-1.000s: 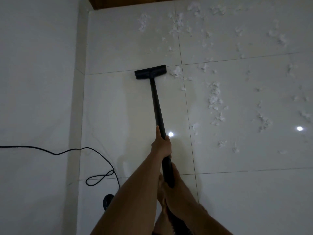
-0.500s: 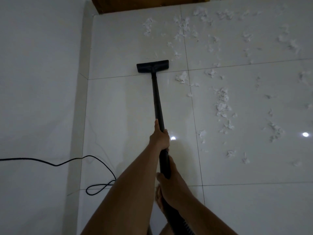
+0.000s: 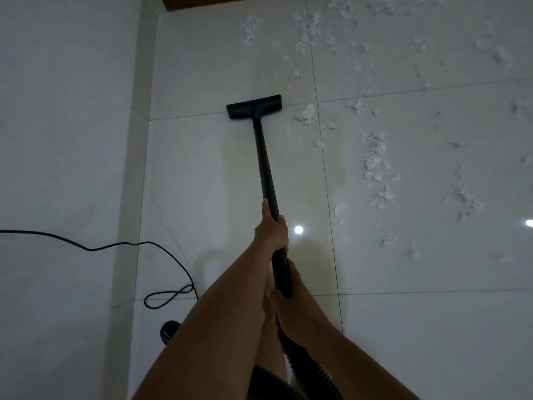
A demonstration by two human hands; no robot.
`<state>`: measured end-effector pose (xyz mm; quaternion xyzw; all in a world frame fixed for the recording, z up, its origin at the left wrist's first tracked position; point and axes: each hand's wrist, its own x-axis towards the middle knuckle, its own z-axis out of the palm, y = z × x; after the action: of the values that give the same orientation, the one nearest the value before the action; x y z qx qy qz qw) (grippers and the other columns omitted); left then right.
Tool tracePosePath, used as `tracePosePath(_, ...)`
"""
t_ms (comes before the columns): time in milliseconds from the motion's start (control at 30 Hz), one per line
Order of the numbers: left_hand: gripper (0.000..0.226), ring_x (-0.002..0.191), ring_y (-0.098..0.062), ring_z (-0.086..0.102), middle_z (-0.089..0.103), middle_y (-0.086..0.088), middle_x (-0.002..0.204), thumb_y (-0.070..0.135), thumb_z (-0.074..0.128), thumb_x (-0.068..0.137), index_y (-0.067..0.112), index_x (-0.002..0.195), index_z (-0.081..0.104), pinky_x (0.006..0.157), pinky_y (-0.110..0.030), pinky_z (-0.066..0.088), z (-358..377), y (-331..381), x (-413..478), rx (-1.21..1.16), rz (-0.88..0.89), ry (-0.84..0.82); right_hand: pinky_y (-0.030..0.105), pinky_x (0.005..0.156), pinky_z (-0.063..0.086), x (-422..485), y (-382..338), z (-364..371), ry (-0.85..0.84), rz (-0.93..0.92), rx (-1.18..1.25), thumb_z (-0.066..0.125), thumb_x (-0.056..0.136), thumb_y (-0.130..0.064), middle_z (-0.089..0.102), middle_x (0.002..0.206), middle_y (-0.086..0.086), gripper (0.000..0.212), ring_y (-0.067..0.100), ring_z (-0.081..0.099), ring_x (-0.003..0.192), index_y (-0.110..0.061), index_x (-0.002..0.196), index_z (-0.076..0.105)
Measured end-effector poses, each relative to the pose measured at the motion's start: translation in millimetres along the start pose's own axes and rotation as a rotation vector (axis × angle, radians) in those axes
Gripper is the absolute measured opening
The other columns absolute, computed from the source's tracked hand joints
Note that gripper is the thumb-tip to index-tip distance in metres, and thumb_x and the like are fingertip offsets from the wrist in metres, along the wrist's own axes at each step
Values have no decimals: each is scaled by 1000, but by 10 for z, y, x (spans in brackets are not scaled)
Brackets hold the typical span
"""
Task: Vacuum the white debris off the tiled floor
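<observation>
Left grip: arm outstretched, fingers curled round the wand.
Right grip: clasps the wand lower, nearer the body.

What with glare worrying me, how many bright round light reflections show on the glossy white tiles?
2 reflections: one beside the left hand; one at the picture's right edge, partly cut off.

Home room: glossy tiled floor, white wall

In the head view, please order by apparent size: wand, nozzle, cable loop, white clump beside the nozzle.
1. Wand: largest.
2. Nozzle and cable loop: look alike, and the loop lies nearer the camera, so I do not rank them.
3. Clump: smallest.
</observation>
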<state>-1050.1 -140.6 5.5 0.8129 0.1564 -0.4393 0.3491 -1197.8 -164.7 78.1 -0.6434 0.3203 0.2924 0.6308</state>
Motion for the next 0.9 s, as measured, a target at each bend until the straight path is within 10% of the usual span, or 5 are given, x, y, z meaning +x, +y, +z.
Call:
tracePosePath(500,66,67,-22,66,65,-10,112,37,34,109,45,159,-9,49,-28,49,-191,79,308,-1,18,24,19,43,48,243,-241,109,41,60,91,48,107,-28,64,82,7,62,10,58,49,-49,157,17)
tracePosePath(900,66,54,-15,57,57,-7,75,33,41,108,52,158,1,57,-32,56,-398,166,369,-333,45,-81,18,44,49,327,-440,158,93,23,103,49,107,-28,70,93,11,63,9,59,49,-45,159,18)
